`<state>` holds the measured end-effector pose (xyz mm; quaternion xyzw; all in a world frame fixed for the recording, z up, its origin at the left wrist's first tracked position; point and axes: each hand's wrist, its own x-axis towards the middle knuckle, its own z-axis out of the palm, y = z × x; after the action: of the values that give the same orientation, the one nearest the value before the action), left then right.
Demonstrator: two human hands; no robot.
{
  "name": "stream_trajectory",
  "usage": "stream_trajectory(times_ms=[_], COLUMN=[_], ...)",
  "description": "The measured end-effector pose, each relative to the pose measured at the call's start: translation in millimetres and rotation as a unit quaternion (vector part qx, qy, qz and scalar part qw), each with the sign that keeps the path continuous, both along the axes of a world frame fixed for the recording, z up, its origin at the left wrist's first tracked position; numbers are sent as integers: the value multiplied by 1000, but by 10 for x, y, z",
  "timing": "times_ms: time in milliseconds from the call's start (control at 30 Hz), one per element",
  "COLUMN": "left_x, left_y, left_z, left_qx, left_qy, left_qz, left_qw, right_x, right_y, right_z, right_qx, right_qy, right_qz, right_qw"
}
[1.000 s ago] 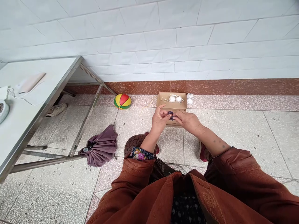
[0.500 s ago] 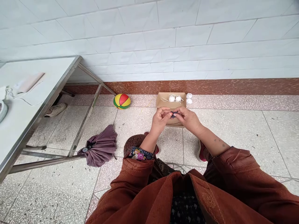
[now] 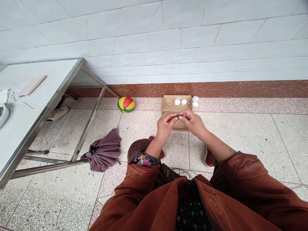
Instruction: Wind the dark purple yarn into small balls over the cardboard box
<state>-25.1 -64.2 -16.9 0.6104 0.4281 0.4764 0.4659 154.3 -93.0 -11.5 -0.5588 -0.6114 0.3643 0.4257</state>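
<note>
Item (image 3: 177,115): small, dark, slim; held btwn both hands, in line w/ near part of box (image 3: 167,108); material can't tell
L hand (image 3: 165,125): thumb + fingers pinched nearly closed on one end
R hand (image 3: 194,123): same pinch, other end; two-end hold prob. keeps item straight
Box: cardboard, low, by wall (image 3: 149,41); hands prob. over it to catch bits; they hide part of its inside
White balls (image 3: 180,101): two, in box at far side, prob. out of the way; loose ends trail
Outside pair (image 3: 195,102): white, just beside box, R side
L side: striped ball (image 3: 126,104), purple umbrella (image 3: 106,150), table (image 3: 60,69), other person's shoe (image 3: 59,113); all apart from hands; none blocks reach
</note>
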Motion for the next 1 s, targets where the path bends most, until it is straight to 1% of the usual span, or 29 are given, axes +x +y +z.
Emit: stream_trajectory(times_ms=[133, 233, 267, 333, 400, 467, 500, 567, 600, 667, 700, 800, 867, 933, 1000], left_x=[-23, -39, -43, -44, -38, -25, -18, -6, -2, 0, -2, -15, -24, -30, -32], left_y=[29, 63, 71, 71, 55, 30, 19, 8, 9, 25, 36, 73, 90, 99, 96], left_z=[-30, -64, -72, -80, -82, -82, -82, -85, -87, -90, -93, -108, -126, -144, -156], left_qx=[-10, -5, -3, 0, -7, -44, -73, -135, -158, -176, -175, -161, -144, -130, -131], left_qy=[2, 23, 35, 53, 53, 24, -2, -64, -92, -129, -135, -117, -83, -54, -46], left_qz=[11, 20, 18, -1, -34, -69, -85, -105, -107, -91, -77, -31, 1, 21, 4], left_qw=[1000, 1000, 999, 999, 998, 996, 994, 983, 977, 972, 972, 980, 986, 990, 990], right_x=[152, 304, 342, 391, 407, 403, 393, 355, 324, 242, 195, 77, 49, 67, 118], right_y=[34, 49, 54, 74, 113, 167, 195, 233, 237, 209, 179, 56, -8, -27, 1], right_z=[51, 151, 190, 255, 276, 234, 190, 79, 24, -58, -78, -48, 17, 84, 134], right_qx=[-32, -50, -44, -11, 30, 45, 39, 4, -16, -40, -37, 18, 56, 79, 95], right_qy=[-30, -75, -82, -79, -65, -51, -48, -61, -76, -112, -126, -148, -152, -144, -127], right_qz=[5, 46, 59, 74, 71, 41, 23, 4, 10, 50, 77, 145, 162, 160, 145], right_qw=[999, 995, 994, 994, 995, 997, 998, 998, 997, 992, 988, 978, 973, 973, 977])
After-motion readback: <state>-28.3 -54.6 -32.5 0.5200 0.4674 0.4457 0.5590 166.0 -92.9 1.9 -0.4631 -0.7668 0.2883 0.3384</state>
